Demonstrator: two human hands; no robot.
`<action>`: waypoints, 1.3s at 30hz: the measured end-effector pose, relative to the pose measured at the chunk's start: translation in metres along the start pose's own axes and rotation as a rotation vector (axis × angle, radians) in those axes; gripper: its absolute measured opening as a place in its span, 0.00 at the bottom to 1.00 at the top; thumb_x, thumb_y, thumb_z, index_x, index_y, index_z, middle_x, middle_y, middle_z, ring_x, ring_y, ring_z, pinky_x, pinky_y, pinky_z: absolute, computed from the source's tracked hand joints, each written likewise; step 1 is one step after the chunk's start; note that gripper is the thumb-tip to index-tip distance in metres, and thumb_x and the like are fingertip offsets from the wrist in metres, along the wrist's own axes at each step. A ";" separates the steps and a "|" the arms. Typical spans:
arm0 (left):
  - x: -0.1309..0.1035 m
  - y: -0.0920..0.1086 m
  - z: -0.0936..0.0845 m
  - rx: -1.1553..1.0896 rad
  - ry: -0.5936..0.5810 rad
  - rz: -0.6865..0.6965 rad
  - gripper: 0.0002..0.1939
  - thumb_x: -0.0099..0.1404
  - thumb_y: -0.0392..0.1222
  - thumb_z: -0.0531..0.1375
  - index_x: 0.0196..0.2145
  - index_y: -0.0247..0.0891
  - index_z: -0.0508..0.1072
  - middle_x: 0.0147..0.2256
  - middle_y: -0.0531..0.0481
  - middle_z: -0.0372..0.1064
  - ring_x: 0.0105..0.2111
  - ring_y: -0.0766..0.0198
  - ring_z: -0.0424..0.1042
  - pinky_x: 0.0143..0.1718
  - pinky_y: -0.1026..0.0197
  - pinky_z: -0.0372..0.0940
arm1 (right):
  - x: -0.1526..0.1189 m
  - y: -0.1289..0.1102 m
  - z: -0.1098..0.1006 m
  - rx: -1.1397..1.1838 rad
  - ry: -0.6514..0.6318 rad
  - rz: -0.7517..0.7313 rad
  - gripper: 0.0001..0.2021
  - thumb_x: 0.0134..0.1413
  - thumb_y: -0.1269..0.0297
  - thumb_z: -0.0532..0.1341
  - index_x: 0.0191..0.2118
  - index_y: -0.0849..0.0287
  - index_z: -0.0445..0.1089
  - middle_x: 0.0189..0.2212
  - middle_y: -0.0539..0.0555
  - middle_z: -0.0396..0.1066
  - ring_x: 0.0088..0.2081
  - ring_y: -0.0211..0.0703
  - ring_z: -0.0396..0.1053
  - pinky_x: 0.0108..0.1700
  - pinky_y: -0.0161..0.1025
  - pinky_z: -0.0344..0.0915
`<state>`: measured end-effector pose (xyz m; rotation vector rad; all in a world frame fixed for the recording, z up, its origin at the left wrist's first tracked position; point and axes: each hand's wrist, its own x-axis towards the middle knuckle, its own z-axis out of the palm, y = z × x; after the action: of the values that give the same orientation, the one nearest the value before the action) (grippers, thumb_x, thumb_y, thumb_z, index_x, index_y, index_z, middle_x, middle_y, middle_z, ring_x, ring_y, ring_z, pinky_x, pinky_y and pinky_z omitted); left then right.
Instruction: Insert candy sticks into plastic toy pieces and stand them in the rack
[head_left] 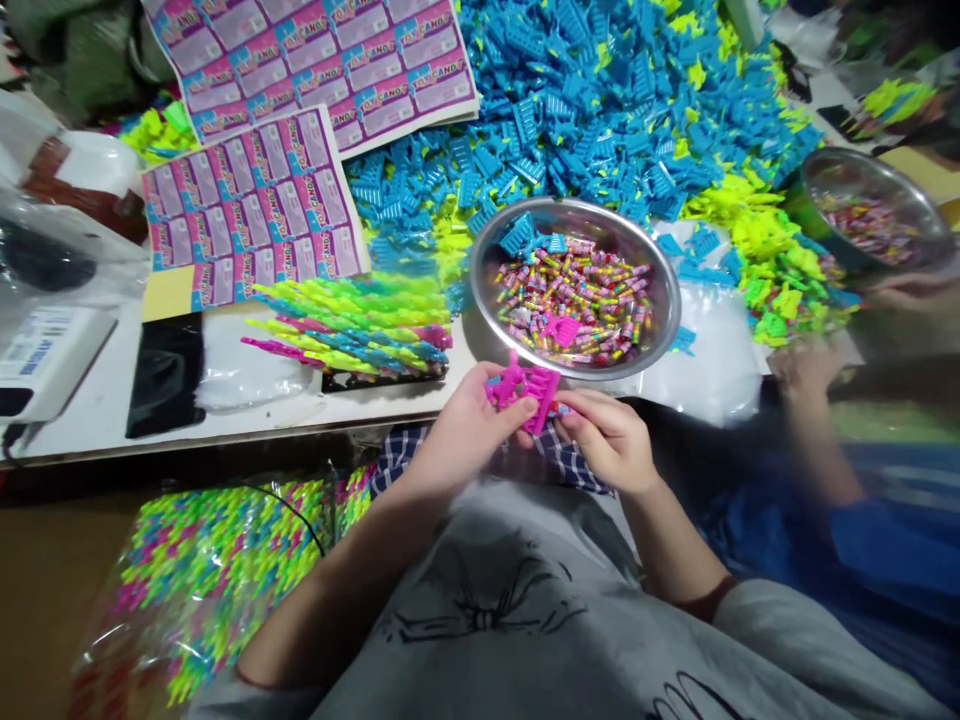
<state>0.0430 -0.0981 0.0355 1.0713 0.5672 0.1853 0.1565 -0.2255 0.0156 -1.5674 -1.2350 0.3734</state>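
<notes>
Just in front of the steel bowl (480, 270), my left hand (487, 412) grips a pink plastic toy piece (538, 398) with ladder-like slots. Part of something blue shows beside it under the fingers. My right hand (611, 435) pinches a small wrapped candy (559, 409) against the toy's right side; the fingers hide most of that candy. Inside the bowl lie many wrapped candies (592, 295), with a few blue slotted pieces (525, 236) and a loose pink piece (562, 328) on top.
Blue plastic pieces (600, 110) are heaped behind the bowl, yellow-green ones (750, 230) to its right. Printed "TOY CANDY" sheets (255, 215) and coloured twisted sticks (360, 325) lie left. Clear bags (701, 350) sit at right. Another person's hand (810, 370) and a second bowl (870, 210) are further right.
</notes>
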 end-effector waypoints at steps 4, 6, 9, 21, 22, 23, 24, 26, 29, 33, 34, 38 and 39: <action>-0.005 0.003 0.003 0.109 0.052 0.028 0.16 0.54 0.40 0.61 0.36 0.39 0.57 0.25 0.58 0.66 0.17 0.75 0.64 0.18 0.70 0.59 | 0.002 -0.003 -0.010 -0.078 -0.062 -0.045 0.11 0.55 0.68 0.56 0.44 0.57 0.69 0.30 0.53 0.70 0.32 0.41 0.67 0.33 0.36 0.64; -0.005 0.002 0.004 0.094 0.056 0.042 0.16 0.54 0.39 0.61 0.36 0.40 0.57 0.25 0.59 0.65 0.16 0.75 0.63 0.18 0.70 0.59 | 0.002 -0.003 -0.011 -0.088 -0.071 -0.042 0.11 0.55 0.68 0.56 0.44 0.57 0.69 0.30 0.53 0.70 0.33 0.41 0.67 0.34 0.36 0.64; -0.003 -0.003 0.000 0.063 0.060 0.051 0.16 0.55 0.39 0.61 0.36 0.40 0.57 0.25 0.58 0.65 0.17 0.75 0.64 0.19 0.70 0.59 | 0.002 0.001 -0.009 -0.042 -0.124 0.034 0.10 0.55 0.67 0.56 0.43 0.56 0.70 0.32 0.53 0.70 0.34 0.40 0.67 0.35 0.36 0.64; -0.004 -0.021 -0.030 -0.249 -0.043 -0.009 0.18 0.56 0.52 0.58 0.41 0.42 0.60 0.29 0.54 0.66 0.26 0.68 0.66 0.26 0.65 0.61 | 0.008 -0.001 0.009 0.043 -0.242 0.197 0.08 0.55 0.64 0.58 0.40 0.58 0.69 0.36 0.53 0.70 0.37 0.40 0.68 0.40 0.36 0.64; -0.003 -0.021 -0.029 -0.306 -0.020 -0.025 0.19 0.56 0.55 0.56 0.40 0.42 0.60 0.30 0.53 0.65 0.28 0.67 0.67 0.26 0.64 0.62 | 0.010 -0.003 0.010 -0.004 -0.248 0.160 0.08 0.55 0.65 0.57 0.41 0.57 0.69 0.36 0.53 0.70 0.37 0.40 0.67 0.40 0.36 0.64; -0.002 -0.020 -0.027 -0.348 0.026 -0.035 0.20 0.56 0.57 0.55 0.40 0.41 0.61 0.31 0.52 0.65 0.28 0.67 0.66 0.27 0.64 0.62 | 0.011 -0.006 0.012 -0.053 -0.259 0.127 0.09 0.56 0.65 0.56 0.42 0.57 0.69 0.36 0.53 0.70 0.37 0.40 0.67 0.41 0.36 0.64; -0.001 -0.020 -0.025 -0.371 0.082 -0.045 0.21 0.56 0.58 0.55 0.40 0.41 0.61 0.32 0.52 0.65 0.28 0.67 0.66 0.28 0.64 0.62 | 0.012 -0.008 0.013 -0.104 -0.272 0.099 0.09 0.57 0.66 0.55 0.43 0.57 0.68 0.36 0.54 0.70 0.38 0.40 0.67 0.42 0.37 0.63; 0.003 -0.019 -0.019 -0.388 0.185 -0.071 0.21 0.56 0.55 0.56 0.43 0.39 0.62 0.32 0.51 0.65 0.29 0.68 0.66 0.30 0.65 0.62 | 0.012 -0.009 0.018 -0.203 -0.299 0.048 0.11 0.58 0.66 0.54 0.45 0.58 0.67 0.36 0.55 0.69 0.39 0.42 0.66 0.43 0.39 0.62; 0.010 -0.020 -0.012 -0.406 0.217 -0.079 0.19 0.57 0.47 0.58 0.45 0.38 0.63 0.32 0.51 0.66 0.28 0.70 0.67 0.29 0.66 0.61 | 0.009 -0.007 0.028 -0.312 -0.292 -0.001 0.12 0.58 0.65 0.53 0.46 0.60 0.65 0.36 0.57 0.69 0.40 0.44 0.65 0.44 0.41 0.62; 0.015 -0.021 -0.006 -0.390 0.246 0.067 0.12 0.59 0.40 0.56 0.41 0.36 0.67 0.28 0.52 0.67 0.28 0.70 0.67 0.28 0.68 0.60 | 0.002 -0.003 0.042 -0.242 -0.171 0.083 0.10 0.56 0.67 0.54 0.44 0.59 0.65 0.36 0.56 0.68 0.40 0.44 0.65 0.43 0.40 0.62; 0.015 -0.021 -0.006 -0.385 0.275 0.120 0.12 0.58 0.40 0.56 0.40 0.36 0.68 0.28 0.52 0.68 0.30 0.69 0.68 0.30 0.67 0.61 | 0.000 -0.003 0.044 -0.187 -0.133 0.126 0.10 0.55 0.67 0.55 0.44 0.58 0.65 0.36 0.55 0.67 0.40 0.43 0.65 0.42 0.39 0.62; 0.016 -0.020 -0.005 -0.414 0.304 0.229 0.11 0.60 0.41 0.55 0.40 0.36 0.70 0.32 0.49 0.72 0.36 0.66 0.71 0.43 0.62 0.62 | -0.007 -0.006 0.047 0.055 -0.047 0.295 0.10 0.55 0.66 0.55 0.44 0.57 0.65 0.38 0.54 0.66 0.41 0.42 0.64 0.45 0.38 0.61; 0.016 -0.019 -0.006 -0.441 0.285 0.223 0.12 0.60 0.42 0.54 0.40 0.36 0.70 0.33 0.48 0.72 0.37 0.65 0.71 0.45 0.61 0.62 | -0.009 -0.007 0.048 0.111 -0.045 0.328 0.09 0.56 0.65 0.54 0.42 0.56 0.66 0.38 0.54 0.66 0.42 0.42 0.64 0.46 0.39 0.60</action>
<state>0.0514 -0.0961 0.0112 0.6786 0.6242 0.6365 0.1136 -0.2079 -0.0006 -1.6739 -0.9716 0.6796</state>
